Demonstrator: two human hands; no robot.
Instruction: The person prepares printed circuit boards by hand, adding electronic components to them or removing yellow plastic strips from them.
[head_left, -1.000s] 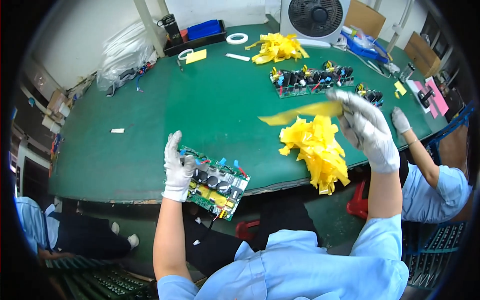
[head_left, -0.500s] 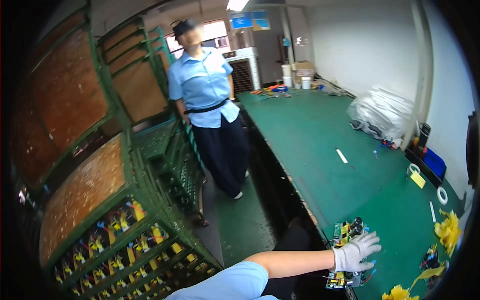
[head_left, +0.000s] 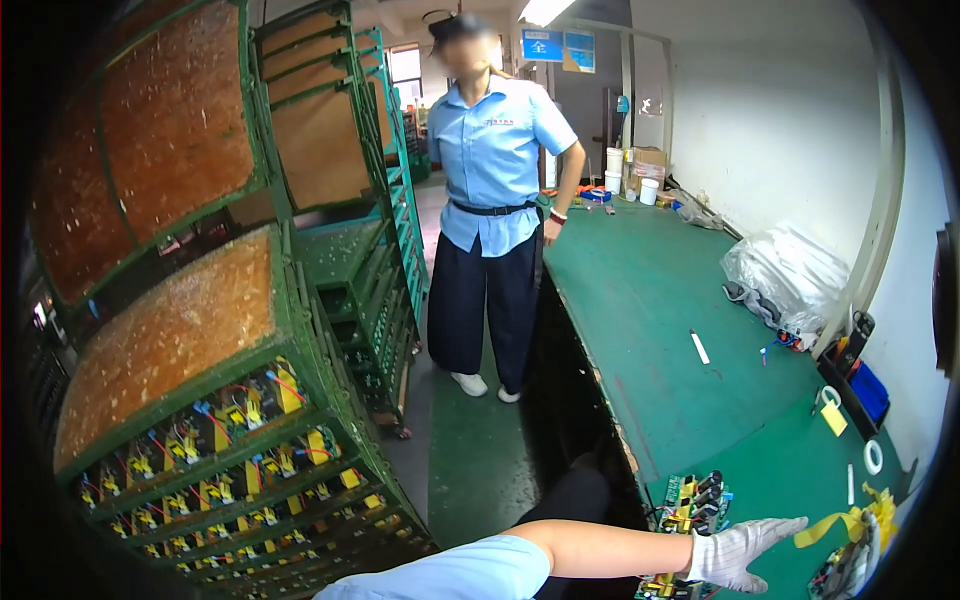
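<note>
My left hand [head_left: 740, 553], in a whitish work glove, stretches to the right over the near part of the table. Its fingers are extended and the thumb stands apart, with nothing held. Beneath and behind the wrist lie green circuit boards [head_left: 692, 503] with black and yellow components. Just beyond the fingertips are a yellow strip [head_left: 828, 528] and a crumpled yellow bundle [head_left: 882, 515]. A pale shape [head_left: 868, 545] beside the bundle looks like part of my gloved right hand; its fingers cannot be made out. Next to it is a dark component assembly [head_left: 832, 578], partly cut off.
Green racks [head_left: 300, 380] filled with wired boards stand at left. A co-worker [head_left: 495, 160] in a blue shirt stands in the aisle by the green table [head_left: 640, 290]. On the table are a plastic-wrapped bundle [head_left: 785, 270], a tape roll [head_left: 873, 458] and a blue bin [head_left: 870, 395].
My left hand has moved right, off the boards, toward the yellow strip. A pale glove-like shape has appeared at the right. The view has swung left, and the co-worker has come nearer, arm at the table's edge.
</note>
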